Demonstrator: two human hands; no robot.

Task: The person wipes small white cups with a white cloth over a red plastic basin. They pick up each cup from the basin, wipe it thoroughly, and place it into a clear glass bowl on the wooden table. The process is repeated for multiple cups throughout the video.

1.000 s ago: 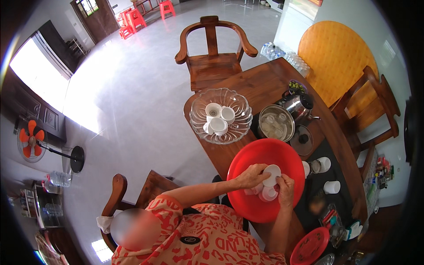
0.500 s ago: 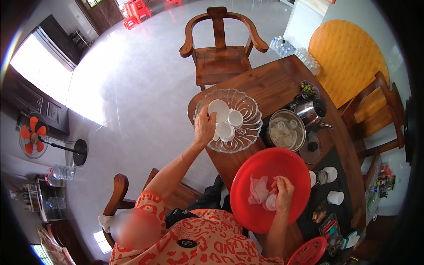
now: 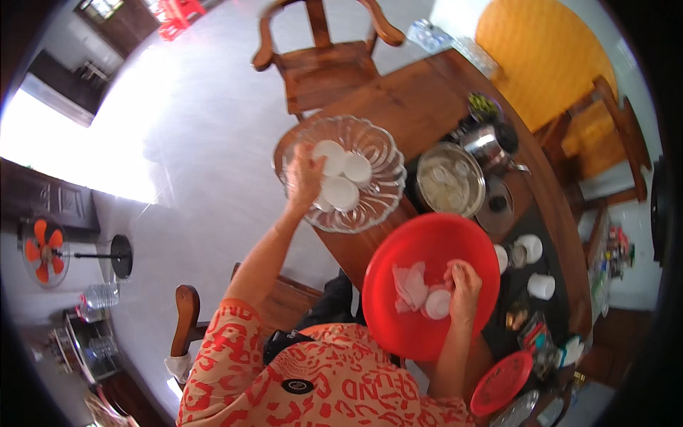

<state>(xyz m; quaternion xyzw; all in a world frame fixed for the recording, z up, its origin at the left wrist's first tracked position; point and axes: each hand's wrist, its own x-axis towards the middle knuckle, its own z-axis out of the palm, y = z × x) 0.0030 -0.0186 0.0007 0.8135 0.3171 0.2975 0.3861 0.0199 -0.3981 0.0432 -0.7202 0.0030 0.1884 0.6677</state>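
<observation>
Cups, small and white, are the things in hand, split between two vessels on the long wooden table (image 3: 398, 107). Landmark: the red basin (image 3: 398, 334), largest item, at the table's near edge just in front of the person. Beyond it and to its left, well apart from its rim, sits the clear glass dish (image 3: 380, 146) with a fluted edge, holding three white cups (image 3: 341, 174) bunched at its centre. To the basin's far right stands a steel bowl (image 3: 449, 179), with a metal pot (image 3: 487, 142) behind that. Inside the basin lie a crumpled pale cloth (image 3: 409, 285) and one white cup (image 3: 437, 303), cloth to the left of cup, the two touching. Left hand (image 3: 304, 178) is stretched out to the glass dish, fingers curled down over its near-left side and touching the cups there; whether it grips one I cannot tell, the fingertips being hidden. Right hand (image 3: 464, 281) is in the basin, fingers bent onto the cup's right edge, seemingly pinching its rim. Right hand is thus the nearer to the basin cup; the dish lies up and left of it. Two more white cups (image 3: 530, 248) stand right of the basin.
</observation>
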